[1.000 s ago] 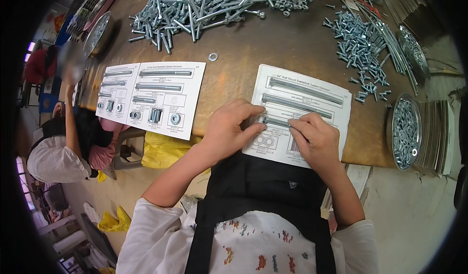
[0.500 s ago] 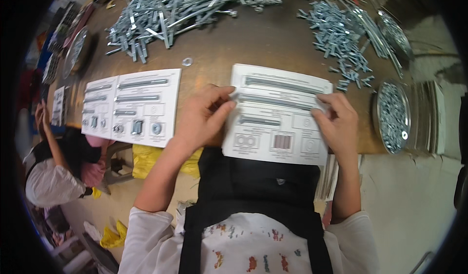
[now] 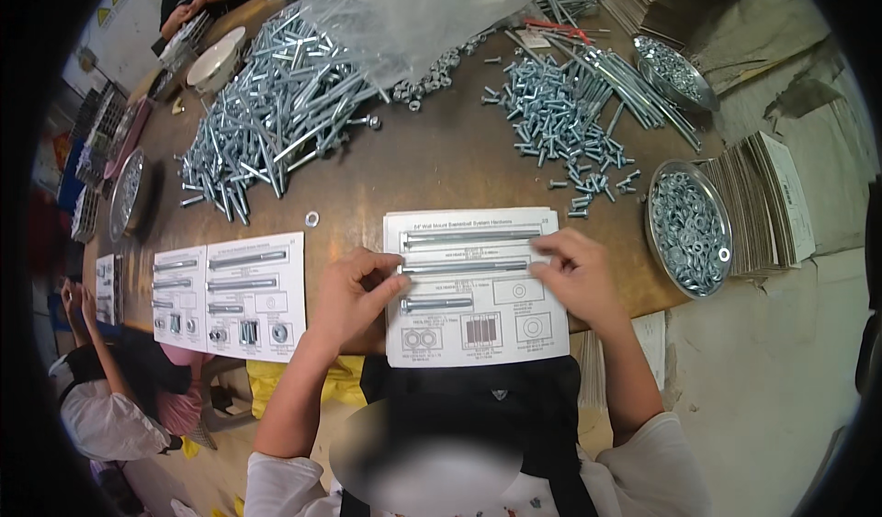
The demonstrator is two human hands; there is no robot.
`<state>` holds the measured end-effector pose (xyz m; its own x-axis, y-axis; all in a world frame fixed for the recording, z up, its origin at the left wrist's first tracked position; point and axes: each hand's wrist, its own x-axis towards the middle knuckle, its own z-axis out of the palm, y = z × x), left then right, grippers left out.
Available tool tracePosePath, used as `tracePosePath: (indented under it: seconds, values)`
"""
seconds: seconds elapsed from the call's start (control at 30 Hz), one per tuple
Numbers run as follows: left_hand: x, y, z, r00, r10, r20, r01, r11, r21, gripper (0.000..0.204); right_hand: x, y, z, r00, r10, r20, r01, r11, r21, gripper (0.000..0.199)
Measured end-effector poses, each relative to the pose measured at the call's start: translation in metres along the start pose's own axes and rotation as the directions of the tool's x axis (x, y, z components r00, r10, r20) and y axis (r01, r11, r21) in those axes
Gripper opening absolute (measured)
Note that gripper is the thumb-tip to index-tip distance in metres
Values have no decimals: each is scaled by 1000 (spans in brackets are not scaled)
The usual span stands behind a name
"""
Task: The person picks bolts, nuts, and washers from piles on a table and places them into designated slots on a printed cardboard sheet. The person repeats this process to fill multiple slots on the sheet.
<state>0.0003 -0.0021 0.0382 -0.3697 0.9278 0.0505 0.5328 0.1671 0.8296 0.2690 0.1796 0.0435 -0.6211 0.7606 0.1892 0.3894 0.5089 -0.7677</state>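
Note:
A printed white sheet (image 3: 542, 342), on top of a stack, lies in front of me at the table's near edge. Three bolts of differing length lie across it: the top bolt (image 3: 473, 237), the middle bolt (image 3: 464, 267) and the shortest bolt (image 3: 436, 305). Below them are printed outlines of small parts. My left hand (image 3: 360, 289) is closed, thumb and forefinger pinching around the middle bolt's left end. At its other end my right hand (image 3: 581, 275) pinches with curled fingers, its forefinger close to the top bolt's tip. The exact contact is partly hidden.
Left are two similar sheets (image 3: 292, 287) bearing hardware. A washer (image 3: 312, 218) lies beyond. Piles of long bolts (image 3: 285, 94) and short bolts (image 3: 551, 113) fill the back, with a plastic bag (image 3: 413, 11). A bowl of washers (image 3: 689, 232) stands right. Other people work at left and far left.
My view has tipped up, bringing more of the table's far side into sight. Both hands stay at the sheet; the right fingers have shifted slightly at the bolt's end.

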Motion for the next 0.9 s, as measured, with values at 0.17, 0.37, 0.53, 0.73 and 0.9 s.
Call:
tracePosePath:
  seconds: [0.17,0.37,0.53,0.73,0.9]
  values:
    - [50,44,8,999,50,-3,-50,998,42,21,13,46,-28,952,71,-298,-157,948,-276,14]
    - [155,74,112,851,463,250,-509,843,172,23,20,67,-15,945,89,-313,-176,949,-261,16]
    - [188,75,149,860,376,346,-474,840,266,22,20,75,-14,933,-28,-359,-65,967,-246,14]
    - [126,93,97,901,378,213,-386,922,0,19,17,86,-15,911,154,-384,-69,972,226,12]
    - [2,86,38,957,199,210,-229,965,126,18,-20,-1,-27,967,-198,162,163,964,208,12]
